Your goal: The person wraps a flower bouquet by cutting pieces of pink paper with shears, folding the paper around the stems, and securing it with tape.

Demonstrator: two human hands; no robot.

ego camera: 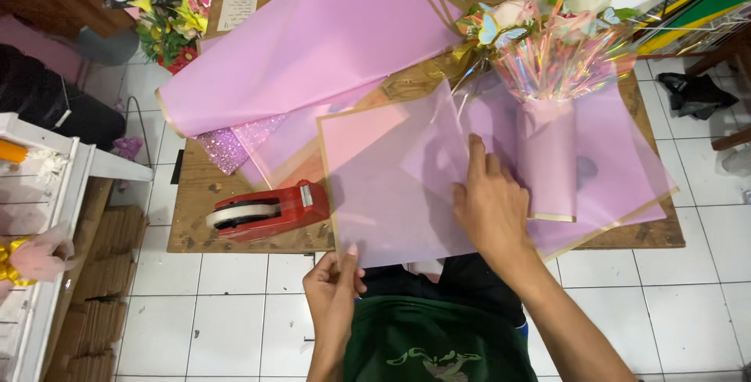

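A translucent lilac wrapping sheet (375,186) with a gold edge lies over the front of the wooden table (195,210). My left hand (332,288) pinches its near left corner at the table's front edge. My right hand (489,202) lies flat on the sheet's right side, fingers pointing away from me. Just right of that hand stands a flower bouquet (559,30) with pale roses, blue paper butterflies and iridescent film, its stem wrapped in lilac paper (546,159) and resting on more lilac sheets.
A red tape dispenser (262,211) sits at the table's front left. A large rolled lilac sheet (313,45) and glittery paper (227,147) lie at the back left. A small flower arrangement (167,28) and a note are at the far left corner. White shelves (47,194) stand on the left.
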